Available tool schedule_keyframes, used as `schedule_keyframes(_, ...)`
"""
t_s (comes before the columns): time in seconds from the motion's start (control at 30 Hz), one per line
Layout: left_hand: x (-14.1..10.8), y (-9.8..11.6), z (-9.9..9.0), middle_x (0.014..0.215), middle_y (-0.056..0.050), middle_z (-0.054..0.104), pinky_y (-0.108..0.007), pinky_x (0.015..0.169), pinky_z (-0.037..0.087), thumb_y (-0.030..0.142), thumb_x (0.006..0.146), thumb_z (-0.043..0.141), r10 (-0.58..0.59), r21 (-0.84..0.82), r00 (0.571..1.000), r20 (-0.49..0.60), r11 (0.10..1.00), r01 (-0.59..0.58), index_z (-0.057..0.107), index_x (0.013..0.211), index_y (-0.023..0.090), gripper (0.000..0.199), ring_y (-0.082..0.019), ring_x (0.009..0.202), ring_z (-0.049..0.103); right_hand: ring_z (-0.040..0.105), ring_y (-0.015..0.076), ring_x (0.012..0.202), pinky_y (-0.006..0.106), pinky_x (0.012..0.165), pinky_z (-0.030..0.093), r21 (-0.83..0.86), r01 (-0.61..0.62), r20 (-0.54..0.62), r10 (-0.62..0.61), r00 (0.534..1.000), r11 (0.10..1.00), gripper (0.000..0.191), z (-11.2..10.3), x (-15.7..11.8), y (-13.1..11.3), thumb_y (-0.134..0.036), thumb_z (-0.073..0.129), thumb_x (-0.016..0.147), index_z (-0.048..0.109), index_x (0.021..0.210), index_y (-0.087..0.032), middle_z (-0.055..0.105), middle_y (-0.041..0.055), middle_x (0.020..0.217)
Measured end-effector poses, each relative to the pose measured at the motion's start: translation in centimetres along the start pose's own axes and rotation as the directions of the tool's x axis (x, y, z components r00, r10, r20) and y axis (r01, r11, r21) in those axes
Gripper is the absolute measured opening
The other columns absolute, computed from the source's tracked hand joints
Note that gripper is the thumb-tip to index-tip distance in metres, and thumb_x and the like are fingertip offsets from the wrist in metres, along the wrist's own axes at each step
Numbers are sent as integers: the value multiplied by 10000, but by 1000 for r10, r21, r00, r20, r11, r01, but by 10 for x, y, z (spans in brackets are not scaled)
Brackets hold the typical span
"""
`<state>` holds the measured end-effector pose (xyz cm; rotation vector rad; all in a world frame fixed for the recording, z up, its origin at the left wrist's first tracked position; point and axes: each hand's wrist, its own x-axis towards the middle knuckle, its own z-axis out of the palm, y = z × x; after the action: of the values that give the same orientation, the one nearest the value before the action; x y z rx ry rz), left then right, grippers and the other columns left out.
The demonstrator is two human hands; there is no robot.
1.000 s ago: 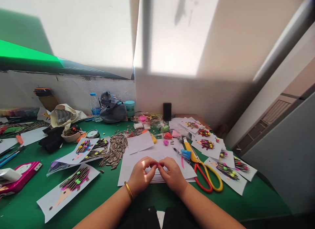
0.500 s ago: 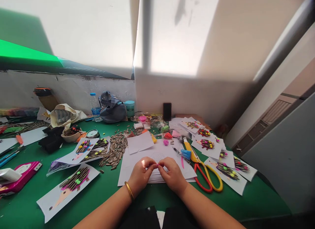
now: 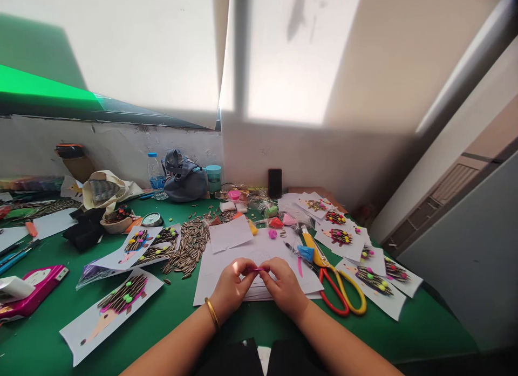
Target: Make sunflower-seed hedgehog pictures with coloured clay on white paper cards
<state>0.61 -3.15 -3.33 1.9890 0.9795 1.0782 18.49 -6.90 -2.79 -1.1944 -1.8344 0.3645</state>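
Observation:
Between the fingertips of both hands is a small strip of magenta modelling clay [image 3: 258, 269]. My left hand [image 3: 233, 284], with a gold bangle at the wrist, pinches one end of it. The other end is pinched by my right hand [image 3: 284, 287]. Both hands are over a stack of white paper [image 3: 226, 261], whose top sheet bears a faint drawing. A smaller blank sheet [image 3: 230, 234] lies on the stack's upper left. Beyond the hands sits a magenta clay lump [image 3: 272, 234], and to the right are a blue clay lump [image 3: 305, 253] and a thin pink clay strip [image 3: 300, 267].
Red-and-yellow scissors [image 3: 334, 281] lie to the right, beside several hedgehog cards [image 3: 370, 283]. Left of the paper is a pile of sunflower seeds [image 3: 188, 246]. A finished-looking hedgehog card [image 3: 115, 311] lies front left. A phone [image 3: 274, 183] leans against the wall.
The magenta clay between my fingertips now shows as a longer strip, and the fingertips have parted slightly. Everything else stays in place.

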Motion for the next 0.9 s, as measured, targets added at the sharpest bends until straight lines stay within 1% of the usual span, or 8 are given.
schedule_keyframes(0.13,0,0,1,905,-44,691,-320,786,530,361,894,594,-8,-29,1000,-4,1000,8,647,984,197,195,-174,840,639,583,192,809,333,754,432,-14,-11,-37,10,999,1000,205,-1,0,1,-340,500,963,661,910,-224,659,34,828)
schedule_keyframes(0.33,0,4,-1,844,-34,702,-298,755,534,364,896,590,-13,-30,1000,-9,999,13,663,897,194,185,-170,804,647,597,194,848,332,789,438,20,-11,-6,11,1000,1000,179,-1,-1,1,-358,537,951,665,946,-232,678,31,873)
schedule_keyframes(0.4,-1,4,-1,878,-38,711,-301,777,536,355,899,586,-5,-34,1000,5,999,6,667,931,197,180,-172,832,654,600,192,851,330,794,439,27,-11,1,11,1000,1000,175,0,0,1,-362,545,951,669,960,-238,682,27,876)
schedule_keyframes(0.53,-2,1,-1,964,-56,720,-319,825,538,345,905,575,7,-15,1000,12,1000,-7,666,1008,196,203,-182,896,659,592,191,810,325,760,438,-7,-20,-29,20,999,1000,207,0,0,3,-356,521,965,671,901,-228,667,29,820)
schedule_keyframes(0.63,0,1,-1,933,-55,723,-316,800,541,358,907,572,-7,7,1000,3,1000,7,671,977,193,204,-182,874,661,592,193,805,328,758,442,-18,-22,-22,21,1000,1000,220,0,1,2,-349,513,967,669,876,-223,663,32,806)
schedule_keyframes(0.73,1,5,-2,889,-46,724,-305,768,538,362,904,574,-11,6,1000,-13,1000,11,672,934,196,195,-178,839,660,606,198,837,340,787,458,12,-17,-8,17,1000,1000,192,-1,1,1,-365,537,954,673,943,-231,681,37,858)
schedule_keyframes(0.83,2,9,-3,872,-43,725,-298,747,535,373,901,581,-16,-8,1000,-21,1000,16,674,925,196,202,-175,816,659,618,209,877,353,810,478,51,-16,-48,18,999,999,211,-2,0,1,-396,564,935,658,1026,-230,689,54,918)
schedule_keyframes(0.9,2,9,-3,855,-41,724,-297,738,537,378,901,584,-22,-10,1000,-11,1000,22,674,914,195,205,-173,803,659,621,209,872,352,803,488,74,-26,-70,31,997,997,210,-1,0,2,-394,535,950,661,992,-232,687,56,901)
